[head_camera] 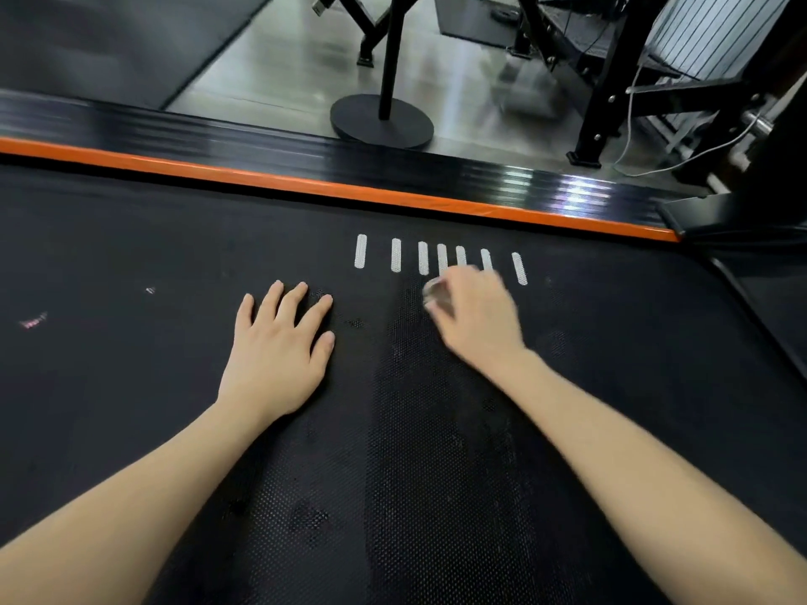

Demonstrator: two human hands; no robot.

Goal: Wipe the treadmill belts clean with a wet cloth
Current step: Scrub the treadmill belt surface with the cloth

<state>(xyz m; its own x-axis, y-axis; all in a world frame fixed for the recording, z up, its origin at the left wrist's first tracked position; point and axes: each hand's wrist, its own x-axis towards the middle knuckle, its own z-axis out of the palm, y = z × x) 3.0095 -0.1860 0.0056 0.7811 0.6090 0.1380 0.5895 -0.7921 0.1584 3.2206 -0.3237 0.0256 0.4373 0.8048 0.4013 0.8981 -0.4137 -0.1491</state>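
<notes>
Fingers of L hand spread flat on belt; R hand bunched round cloth, prob mid-wipe by white marks. Next: unwiped strip alongside.

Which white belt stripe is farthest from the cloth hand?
The leftmost stripe, at the row's end; the right hand, gripping the cloth, sits below the stripes further right.

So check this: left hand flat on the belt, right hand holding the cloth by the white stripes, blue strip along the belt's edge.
One slip: the head view shows the strip is orange, not blue. The left hand lies flat on the treadmill belt, and the right hand holds the cloth by the white stripes.
</notes>
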